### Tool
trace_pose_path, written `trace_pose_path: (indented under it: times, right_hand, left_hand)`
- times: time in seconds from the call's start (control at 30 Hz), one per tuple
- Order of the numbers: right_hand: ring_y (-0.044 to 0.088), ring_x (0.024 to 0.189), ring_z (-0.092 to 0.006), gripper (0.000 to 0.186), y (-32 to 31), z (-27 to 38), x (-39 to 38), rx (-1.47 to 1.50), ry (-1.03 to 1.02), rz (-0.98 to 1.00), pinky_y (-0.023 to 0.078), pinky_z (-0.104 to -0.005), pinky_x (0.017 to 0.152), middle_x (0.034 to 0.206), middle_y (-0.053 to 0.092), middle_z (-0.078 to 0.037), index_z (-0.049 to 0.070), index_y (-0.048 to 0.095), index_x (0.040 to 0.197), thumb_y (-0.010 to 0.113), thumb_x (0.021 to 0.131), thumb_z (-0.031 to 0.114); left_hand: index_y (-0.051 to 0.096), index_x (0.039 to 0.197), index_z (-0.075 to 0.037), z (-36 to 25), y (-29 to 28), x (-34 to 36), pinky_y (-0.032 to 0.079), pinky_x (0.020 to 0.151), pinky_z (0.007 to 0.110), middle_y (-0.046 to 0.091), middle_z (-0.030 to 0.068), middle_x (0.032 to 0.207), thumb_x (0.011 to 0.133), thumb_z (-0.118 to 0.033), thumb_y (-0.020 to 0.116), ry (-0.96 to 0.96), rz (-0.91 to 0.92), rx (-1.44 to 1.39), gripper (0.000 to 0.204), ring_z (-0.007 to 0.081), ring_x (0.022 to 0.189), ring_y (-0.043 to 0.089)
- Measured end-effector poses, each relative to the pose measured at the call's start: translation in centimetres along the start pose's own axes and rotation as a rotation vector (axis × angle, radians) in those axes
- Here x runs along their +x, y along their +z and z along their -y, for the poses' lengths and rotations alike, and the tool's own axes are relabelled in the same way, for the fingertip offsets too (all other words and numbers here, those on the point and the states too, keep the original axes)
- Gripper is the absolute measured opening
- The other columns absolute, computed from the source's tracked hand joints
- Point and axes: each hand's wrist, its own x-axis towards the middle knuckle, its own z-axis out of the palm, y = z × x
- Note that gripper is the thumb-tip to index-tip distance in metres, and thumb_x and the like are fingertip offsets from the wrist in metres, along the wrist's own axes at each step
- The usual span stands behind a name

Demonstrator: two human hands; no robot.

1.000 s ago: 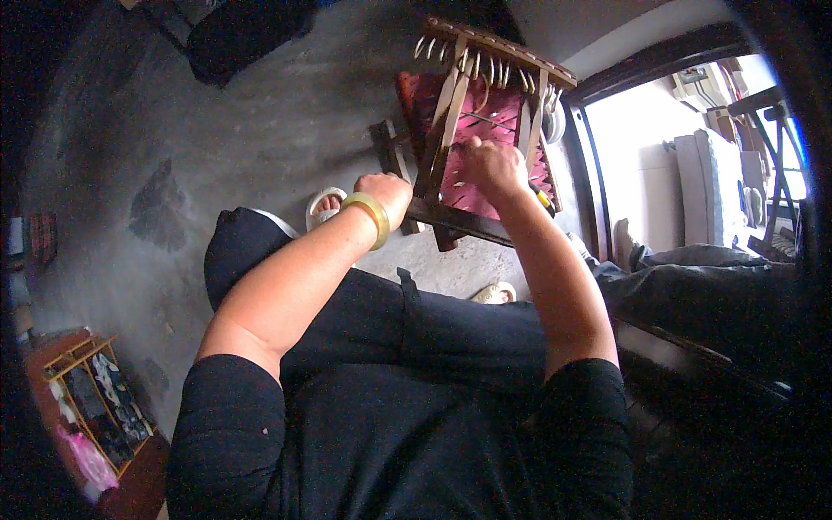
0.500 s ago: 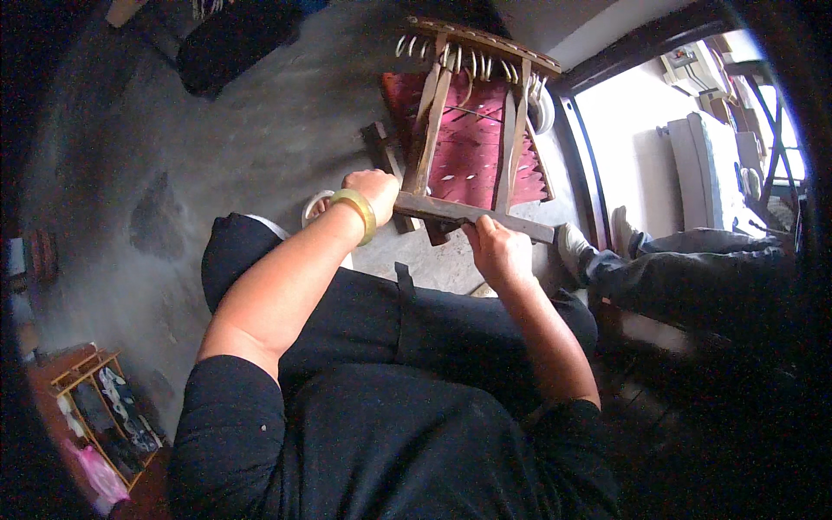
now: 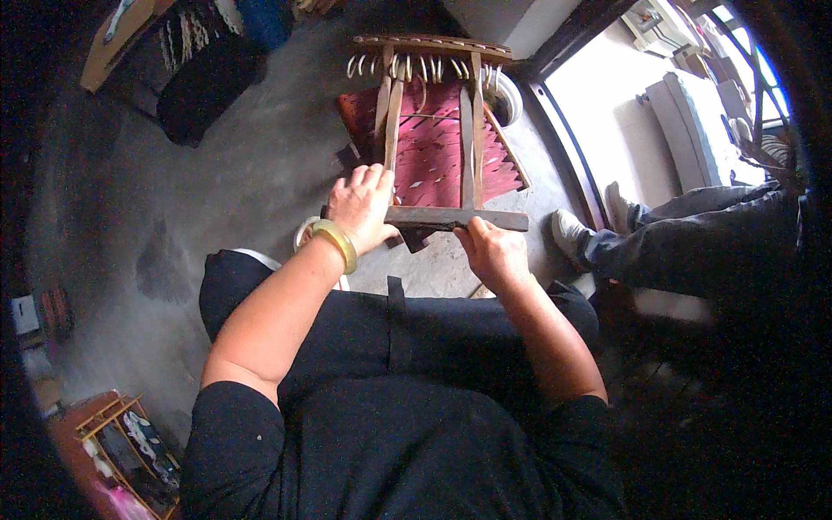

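Observation:
A wooden frame (image 3: 472, 147) stands in front of me, with paired uprights, a crossbar (image 3: 442, 218) at the near end and a curved rail (image 3: 433, 43) with white rings at the far end. My left hand (image 3: 360, 208) lies over the crossbar's left end, fingers outstretched and thumb apart; a yellow-green bangle (image 3: 336, 246) circles that wrist. Closed at the bar's near edge, right of its middle, is my right hand (image 3: 496, 254). Its fingertips are partly hidden. Behind the uprights spreads a red slitted panel (image 3: 433, 165).
Another person's jeans-clad legs (image 3: 693, 234) and light shoes (image 3: 568, 228) reach in from the right, beside a bright doorway. A white round container (image 3: 510, 100) stands behind the frame. Far left is a dark padded seat (image 3: 204, 104); a bamboo rack (image 3: 126, 446) sits lower left.
My left hand has gone from a closed fist to spread fingers over the bar's left end. My right hand stays at the bar. The view has shifted, moving the frame leftward in it.

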Motion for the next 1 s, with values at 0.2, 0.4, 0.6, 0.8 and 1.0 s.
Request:
trace_pose_path:
  times: [0.2, 0.4, 0.6, 0.8, 1.0]
  right_hand:
    - [0.060, 0.055, -0.0315, 0.027, -1.4, -1.8, 1.1, -0.037, 0.009, -0.016, 0.048, -0.0416, 0.049, 0.066, 0.059, -0.012, 0.007, 0.050, 0.077, 0.053, 0.089, 0.031]
    - [0.061, 0.057, -0.0327, 0.027, -2.6, -4.4, 2.2, -0.084, 0.034, 0.075, 0.047, -0.0429, 0.050, 0.066, 0.060, -0.013, 0.008, 0.052, 0.078, 0.053, 0.089, 0.032]
    - [0.061, 0.059, -0.0302, 0.024, -2.2, -6.5, 2.7, -0.117, -0.057, 0.003, 0.049, -0.0407, 0.052, 0.066, 0.059, -0.011, 0.008, 0.054, 0.075, 0.055, 0.087, 0.030]
    - [0.062, 0.067, -0.0302, 0.019, -1.6, -6.5, 3.7, -0.150, -0.175, 0.162, 0.049, -0.0427, 0.058, 0.073, 0.059, -0.011, 0.008, 0.054, 0.081, 0.052, 0.086, 0.026]
    - [0.061, 0.067, -0.0281, 0.022, -0.7, -6.6, 4.1, -0.170, -0.318, 0.174, 0.047, -0.0401, 0.056, 0.071, 0.057, -0.010, 0.007, 0.053, 0.081, 0.053, 0.087, 0.028]
  left_hand:
    - [0.051, 0.114, -0.004, -2.2, 2.2, 0.3, 0.037, 0.096, 0.039, 0.051, 0.0113, 0.117, 0.062, -0.025, 0.078, 0.267, -0.124, -0.034, 0.062, 0.0271, 0.115, 0.046]
    - [0.052, 0.106, -0.005, -3.1, 4.1, 1.1, 0.040, 0.090, 0.039, 0.055, 0.0107, 0.102, 0.062, -0.020, 0.075, 0.318, -0.120, -0.087, 0.052, 0.0277, 0.102, 0.053]
    - [0.052, 0.097, -0.005, -2.9, 5.8, 2.3, 0.045, 0.079, 0.041, 0.056, 0.0105, 0.090, 0.064, -0.015, 0.070, 0.319, -0.114, -0.102, 0.039, 0.0288, 0.090, 0.056]
    - [0.050, 0.083, -0.007, -2.9, 6.9, 3.2, 0.049, 0.068, 0.040, 0.055, 0.0102, 0.080, 0.065, -0.015, 0.068, 0.303, -0.117, -0.063, 0.026, 0.0286, 0.080, 0.059]
    - [0.051, 0.080, -0.006, -2.9, 7.7, 3.5, 0.050, 0.064, 0.038, 0.055, 0.0095, 0.078, 0.067, -0.012, 0.063, 0.324, -0.158, 0.001, 0.018, 0.0268, 0.078, 0.059]
